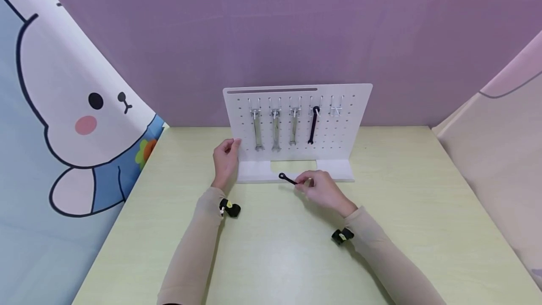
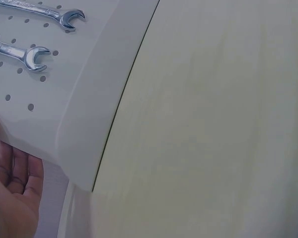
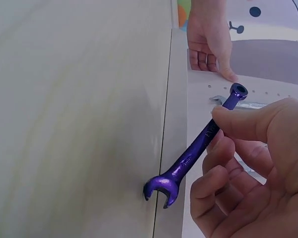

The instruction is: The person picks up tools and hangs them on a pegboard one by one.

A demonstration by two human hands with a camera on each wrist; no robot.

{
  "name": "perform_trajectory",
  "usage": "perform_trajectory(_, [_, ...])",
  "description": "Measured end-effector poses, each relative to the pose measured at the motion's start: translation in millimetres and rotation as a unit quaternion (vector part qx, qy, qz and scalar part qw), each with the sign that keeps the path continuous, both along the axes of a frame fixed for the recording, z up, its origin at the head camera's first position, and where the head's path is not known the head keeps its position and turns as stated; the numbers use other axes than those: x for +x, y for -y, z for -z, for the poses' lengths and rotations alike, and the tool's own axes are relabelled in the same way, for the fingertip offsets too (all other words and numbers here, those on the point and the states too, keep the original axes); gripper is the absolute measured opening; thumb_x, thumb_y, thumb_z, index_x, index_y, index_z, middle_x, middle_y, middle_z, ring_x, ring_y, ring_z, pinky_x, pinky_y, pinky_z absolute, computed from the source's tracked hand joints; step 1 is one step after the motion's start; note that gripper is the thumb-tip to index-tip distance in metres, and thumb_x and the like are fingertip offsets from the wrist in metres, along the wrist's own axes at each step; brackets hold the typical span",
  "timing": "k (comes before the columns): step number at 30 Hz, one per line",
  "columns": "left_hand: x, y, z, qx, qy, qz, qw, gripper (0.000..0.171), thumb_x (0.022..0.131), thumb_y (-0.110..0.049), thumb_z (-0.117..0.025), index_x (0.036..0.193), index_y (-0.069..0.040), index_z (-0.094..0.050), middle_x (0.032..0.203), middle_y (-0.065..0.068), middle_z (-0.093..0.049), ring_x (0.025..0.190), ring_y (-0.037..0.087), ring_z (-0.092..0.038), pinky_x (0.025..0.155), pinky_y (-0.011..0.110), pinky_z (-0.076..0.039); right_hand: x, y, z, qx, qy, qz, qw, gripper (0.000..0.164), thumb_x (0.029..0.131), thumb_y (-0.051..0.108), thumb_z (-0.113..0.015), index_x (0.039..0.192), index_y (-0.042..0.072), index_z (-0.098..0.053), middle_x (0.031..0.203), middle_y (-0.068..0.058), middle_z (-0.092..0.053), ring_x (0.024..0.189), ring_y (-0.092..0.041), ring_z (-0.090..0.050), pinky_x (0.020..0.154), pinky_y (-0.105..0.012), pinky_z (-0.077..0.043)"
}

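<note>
My right hand [image 1: 323,189] pinches a small dark purple combination wrench [image 3: 196,144] between thumb and fingers, just in front of the pegboard's base. Its ring end points up and away, and its open end angles downward in the right wrist view. At the left edge of the white pegboard [image 1: 338,140], my left hand [image 1: 226,161] holds on, thumb on the front face and fingers curled behind. Three silver wrenches [image 1: 276,131] hang on hooks, and a dark wrench [image 1: 314,126] hangs to their right.
Right of the dark hanging wrench, another wire hook [image 1: 336,107] is fixed to the board. The pegboard stands on a pale wooden table [image 1: 271,258], before a purple backdrop [image 1: 275,36]. A curtain with a cartoon rabbit [image 1: 84,107] borders the left side.
</note>
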State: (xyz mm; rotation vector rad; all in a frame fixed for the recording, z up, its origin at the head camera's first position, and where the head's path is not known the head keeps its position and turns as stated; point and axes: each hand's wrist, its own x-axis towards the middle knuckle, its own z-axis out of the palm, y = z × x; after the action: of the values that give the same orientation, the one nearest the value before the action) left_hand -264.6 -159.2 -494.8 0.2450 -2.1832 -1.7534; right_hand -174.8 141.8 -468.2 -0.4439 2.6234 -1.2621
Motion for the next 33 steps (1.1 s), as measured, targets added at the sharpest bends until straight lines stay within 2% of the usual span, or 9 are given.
perform_trajectory(8, [1.1, -0.3, -1.2, 0.007, 0.011, 0.002, 0.9999, 0.032, 0.105, -0.035, -0.069, 0.111, -0.005, -0.076, 0.095, 0.006, -0.068, 0.084, 0.017, -0.056, 0.070, 0.023, -0.045, -1.7, -1.7, -2.6, -0.006, -0.021, 0.009, 1.000, 0.015, 0.098, 0.016, -0.075, 0.111, 0.009, -0.080, 0.094, -0.005, -0.076, 0.064, -0.013, -0.058, 0.052, -0.026, -0.047])
perform_trajectory(18, [0.8, 0.8, -1.1, 0.003, 0.015, -0.001, 0.9999, 0.033, 0.106, -0.036, -0.068, 0.111, -0.005, -0.076, 0.092, 0.004, -0.065, 0.085, 0.019, -0.054, 0.072, 0.027, -0.044, -1.7, -4.3, -6.5, -0.026, -0.010, 0.026, 0.999, 0.018, 0.100, 0.017, -0.074, 0.114, 0.008, -0.079, 0.089, -0.012, -0.076, 0.061, -0.015, -0.056, 0.050, -0.026, -0.044])
perform_trajectory(33, [1.6, 1.8, -0.3, 0.014, 0.021, 0.004, 0.9997, 0.034, 0.104, -0.040, -0.070, 0.110, -0.007, -0.076, 0.095, 0.004, -0.067, 0.087, 0.018, -0.056, 0.073, 0.027, -0.046, -5.3, -9.5, -9.7, -0.049, -0.044, 0.032, 0.997, 0.018, 0.098, 0.014, -0.075, 0.112, 0.004, -0.079, 0.097, -0.015, -0.079, 0.065, -0.014, -0.060, 0.052, -0.024, -0.044])
